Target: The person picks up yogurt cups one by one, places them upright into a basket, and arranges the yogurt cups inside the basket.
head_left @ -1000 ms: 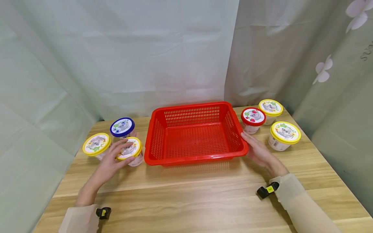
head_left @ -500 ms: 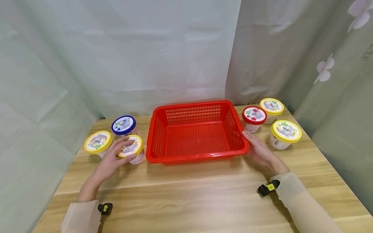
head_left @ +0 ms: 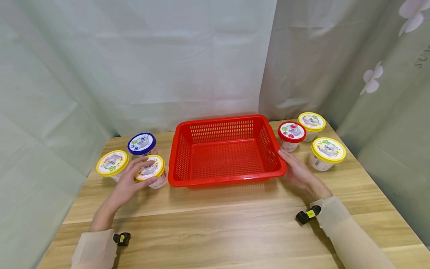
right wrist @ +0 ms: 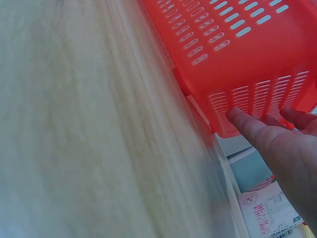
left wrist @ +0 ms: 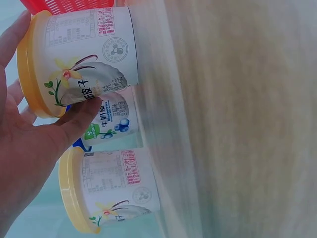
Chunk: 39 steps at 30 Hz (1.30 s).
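A round paper tub with a yellow lid (head_left: 150,169) stands at the left of the red plastic basket (head_left: 226,182). My left hand (head_left: 125,186) curves round this tub, fingers on the lid's far side and thumb nearer me; the left wrist view shows a fingertip against its printed side (left wrist: 91,42). A blue-lidded tub (head_left: 142,144) and another yellow-lidded tub (head_left: 112,163) stand beside that hand. My right hand (head_left: 297,172) touches the outside of the basket's right wall. In the right wrist view its extended fingers (right wrist: 247,124) lie against the slotted end wall.
Right of the basket stand a red-lidded tub (head_left: 291,132) and two yellow-lidded tubs, one behind (head_left: 311,121) and one nearer (head_left: 328,150). The basket sits on a wooden table (head_left: 215,231). Pale curtains (head_left: 188,67) hang behind and on both sides.
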### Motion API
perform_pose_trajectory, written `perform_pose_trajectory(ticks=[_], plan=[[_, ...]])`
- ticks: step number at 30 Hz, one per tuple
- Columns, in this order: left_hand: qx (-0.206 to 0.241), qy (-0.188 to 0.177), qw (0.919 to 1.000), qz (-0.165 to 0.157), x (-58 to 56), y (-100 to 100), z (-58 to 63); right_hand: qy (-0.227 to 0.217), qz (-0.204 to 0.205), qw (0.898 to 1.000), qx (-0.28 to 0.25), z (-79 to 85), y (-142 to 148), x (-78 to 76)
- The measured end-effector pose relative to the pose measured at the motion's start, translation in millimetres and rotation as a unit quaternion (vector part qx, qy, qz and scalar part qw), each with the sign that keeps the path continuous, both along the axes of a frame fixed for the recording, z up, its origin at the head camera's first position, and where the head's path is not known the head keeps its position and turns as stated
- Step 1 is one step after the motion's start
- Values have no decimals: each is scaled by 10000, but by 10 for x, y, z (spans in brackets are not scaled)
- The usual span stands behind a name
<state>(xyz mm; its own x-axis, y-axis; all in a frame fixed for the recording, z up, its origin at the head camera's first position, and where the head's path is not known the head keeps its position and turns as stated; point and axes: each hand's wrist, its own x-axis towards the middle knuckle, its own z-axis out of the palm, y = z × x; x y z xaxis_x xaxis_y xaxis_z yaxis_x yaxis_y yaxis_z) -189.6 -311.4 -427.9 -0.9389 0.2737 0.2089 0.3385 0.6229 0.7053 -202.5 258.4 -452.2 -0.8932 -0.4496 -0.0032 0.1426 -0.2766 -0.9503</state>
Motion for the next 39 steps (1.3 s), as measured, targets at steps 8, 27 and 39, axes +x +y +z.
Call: perform_pose_trajectory(ticks=[8,27,39], plan=[[-152,-61,9998,101,-24,3,2,-115,-129,9998,121,11,-11,4],[-166,229,9995,160,-5,17,-22,-40,-296,9995,110,-5,-40,9],[-173,303,9992,219,-19,32,-20,11,-237,9996,149,-21,-20,-8]])
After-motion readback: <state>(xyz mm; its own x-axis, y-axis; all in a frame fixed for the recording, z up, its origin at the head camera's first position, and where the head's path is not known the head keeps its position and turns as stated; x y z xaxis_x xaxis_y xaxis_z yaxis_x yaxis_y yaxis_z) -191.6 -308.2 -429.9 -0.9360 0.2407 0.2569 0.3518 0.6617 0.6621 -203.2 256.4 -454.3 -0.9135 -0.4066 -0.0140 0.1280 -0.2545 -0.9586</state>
